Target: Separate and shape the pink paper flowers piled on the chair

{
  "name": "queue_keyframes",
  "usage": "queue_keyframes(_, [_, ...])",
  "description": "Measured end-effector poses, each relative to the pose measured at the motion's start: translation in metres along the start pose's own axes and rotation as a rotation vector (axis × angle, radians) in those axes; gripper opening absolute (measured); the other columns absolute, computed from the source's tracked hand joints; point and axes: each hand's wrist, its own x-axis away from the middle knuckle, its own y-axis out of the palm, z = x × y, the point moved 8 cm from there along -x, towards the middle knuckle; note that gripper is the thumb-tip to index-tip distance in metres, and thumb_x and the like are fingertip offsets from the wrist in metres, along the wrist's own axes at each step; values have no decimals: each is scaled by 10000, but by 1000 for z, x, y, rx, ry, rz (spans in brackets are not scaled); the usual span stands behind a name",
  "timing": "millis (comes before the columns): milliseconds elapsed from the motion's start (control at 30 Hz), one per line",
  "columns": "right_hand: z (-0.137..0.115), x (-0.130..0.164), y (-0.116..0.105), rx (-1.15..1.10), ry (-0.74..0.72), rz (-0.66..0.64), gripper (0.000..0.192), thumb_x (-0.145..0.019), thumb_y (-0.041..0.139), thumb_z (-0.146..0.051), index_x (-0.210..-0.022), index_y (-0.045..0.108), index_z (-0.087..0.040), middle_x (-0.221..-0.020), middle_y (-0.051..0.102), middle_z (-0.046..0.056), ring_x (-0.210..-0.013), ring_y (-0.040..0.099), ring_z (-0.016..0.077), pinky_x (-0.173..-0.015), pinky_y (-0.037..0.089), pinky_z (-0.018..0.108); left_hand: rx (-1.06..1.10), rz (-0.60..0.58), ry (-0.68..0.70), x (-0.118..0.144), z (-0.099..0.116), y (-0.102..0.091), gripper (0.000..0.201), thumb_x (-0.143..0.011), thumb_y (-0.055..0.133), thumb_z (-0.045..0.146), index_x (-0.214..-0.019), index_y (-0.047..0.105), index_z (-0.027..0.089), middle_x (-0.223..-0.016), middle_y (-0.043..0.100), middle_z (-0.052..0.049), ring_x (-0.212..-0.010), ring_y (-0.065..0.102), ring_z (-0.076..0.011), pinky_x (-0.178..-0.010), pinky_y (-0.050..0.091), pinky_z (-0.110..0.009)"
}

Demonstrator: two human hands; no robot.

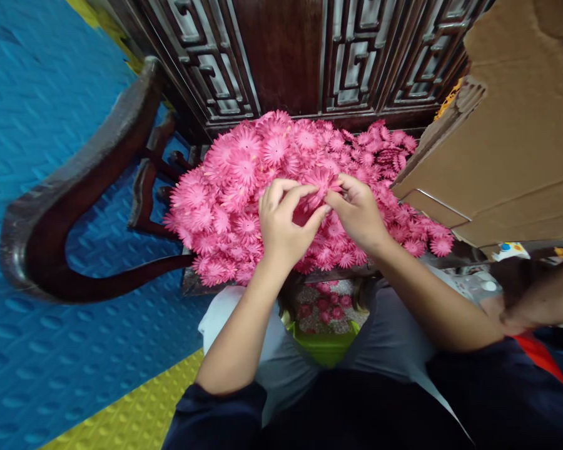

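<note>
Between my two hands is a pink artificial flower head (319, 182) with thin pointed petals. My left hand (284, 219) pinches its left and lower edge, thumb and forefinger curved around it. From the other side, my right hand (359, 209) holds the petals between thumb and forefinger. Directly beneath both hands spreads a large heap of similar pink flower heads (244, 169), piled on a dark wooden seat. The fingertips partly cover the held flower's underside.
A curved dark wooden armrest (42, 237) stands at left, with a carved backrest (276, 56) behind the heap. Cardboard (520, 125) leans at right. Below, a green container (326, 347) sits between my legs near fallen flowers (326, 306). Another person's arm (544, 297) shows at right.
</note>
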Motion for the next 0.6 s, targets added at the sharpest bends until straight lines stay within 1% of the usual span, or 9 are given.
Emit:
queue_keyframes(100, [-3, 1, 1, 25, -29, -8, 131, -750, 476, -158, -632, 427, -190, -611, 426, -56, -567, 401, 64, -569, 327, 236, 114, -38, -68, -2, -5, 1, 238, -715, 702, 334, -907, 674, 197, -865, 575, -34, -829, 560, -155, -773, 474, -312])
queue_keyframes(267, [-1, 1, 0, 101, -32, 13, 175, -769, 491, -170, -618, 406, -197, -588, 391, -56, -551, 377, 70, -558, 312, 240, 216, -51, -122, -4, -9, 1, 212, -687, 732, 272, -879, 670, 207, -858, 589, -13, -791, 560, -126, -741, 483, -275])
queue_keyframes(400, [-1, 0, 2, 142, -56, -4, 194, -803, 516, -264, -640, 439, -192, -608, 436, -40, -577, 403, 82, -584, 333, 247, 253, -15, -143, -5, -11, -2, 66, -766, 652, 245, -810, 663, 196, -772, 613, 4, -714, 553, -98, -689, 471, -238])
queue_keyframes(433, [-1, 0, 2, 151, -59, -7, 192, -802, 521, -269, -645, 445, -191, -612, 443, -38, -579, 403, 83, -585, 332, 247, 242, -4, -139, -5, -11, -3, 63, -778, 637, 251, -794, 659, 194, -752, 613, 7, -702, 551, -97, -688, 468, -238])
queue_keyframes(500, [-1, 0, 1, 165, -61, 3, 187, -799, 523, -264, -645, 445, -190, -612, 437, -38, -575, 394, 82, -581, 325, 246, 219, -10, -125, -5, -9, -2, 107, -762, 655, 292, -802, 652, 193, -758, 612, 6, -712, 552, -103, -708, 468, -250])
queue_keyframes(600, [-3, 0, -3, 245, -91, 39, 201, -790, 530, -261, -631, 430, -192, -595, 409, -41, -559, 363, 84, -567, 293, 249, 227, -42, -155, -3, -11, 2, 269, -677, 730, 379, -845, 632, 193, -790, 601, 3, -732, 549, -115, -724, 465, -263])
